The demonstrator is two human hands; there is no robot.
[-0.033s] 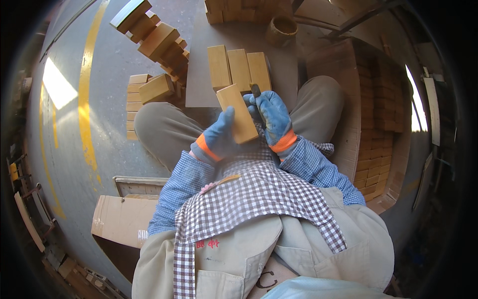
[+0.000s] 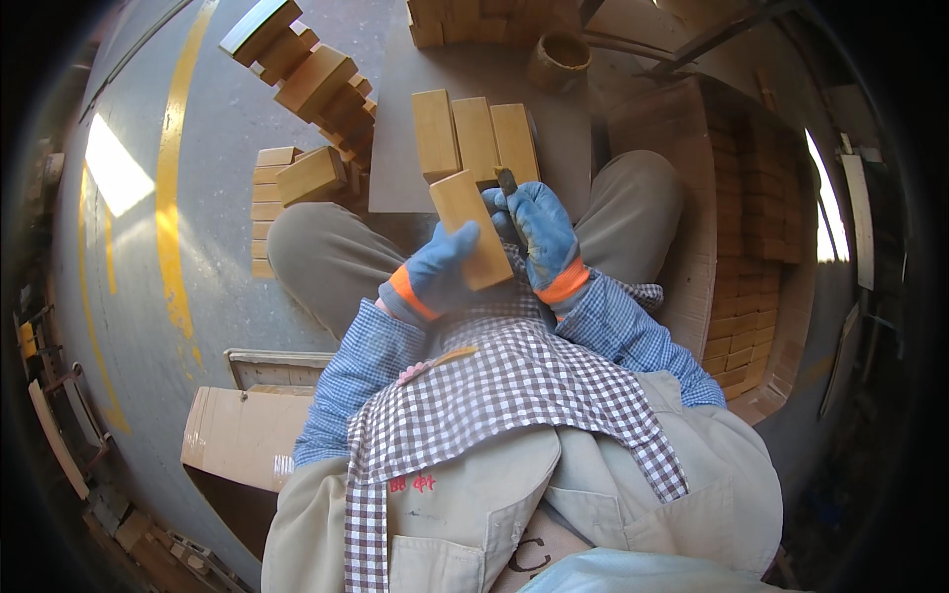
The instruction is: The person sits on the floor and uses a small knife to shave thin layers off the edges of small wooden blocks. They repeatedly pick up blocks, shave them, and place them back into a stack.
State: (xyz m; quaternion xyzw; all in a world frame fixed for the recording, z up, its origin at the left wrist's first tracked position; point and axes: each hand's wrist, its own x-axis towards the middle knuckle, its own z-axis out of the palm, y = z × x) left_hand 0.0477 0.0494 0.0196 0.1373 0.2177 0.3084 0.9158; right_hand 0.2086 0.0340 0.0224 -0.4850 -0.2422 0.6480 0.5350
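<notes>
My left hand (image 2: pixel 441 259), in a blue glove with an orange cuff, grips a tan wooden block (image 2: pixel 467 212) by its left side, with the thumb over its upper face. The block is held tilted above my lap. Just right of it, my right hand (image 2: pixel 539 225), gloved alike, is closed round a short, dark, stick-like tool (image 2: pixel 507 180) with a yellowish tip; its exact kind is unclear. Beyond the hands, three similar blocks (image 2: pixel 475 138) stand side by side on a grey board (image 2: pixel 395 148). The fingers under the held block are hidden.
A round tub (image 2: pixel 560 61) stands at the board's far right, beside more stacked blocks (image 2: pixel 465 22). Further block stacks (image 2: pixel 316 84) rise at the left on the grey floor. To my right is a cardboard box (image 2: pixel 682 198) full of blocks; another carton (image 2: pixel 242 435) lies at lower left.
The held block has dropped slightly toward me. My left thumb has slid further over its face. My right hand and its tool have barely moved.
</notes>
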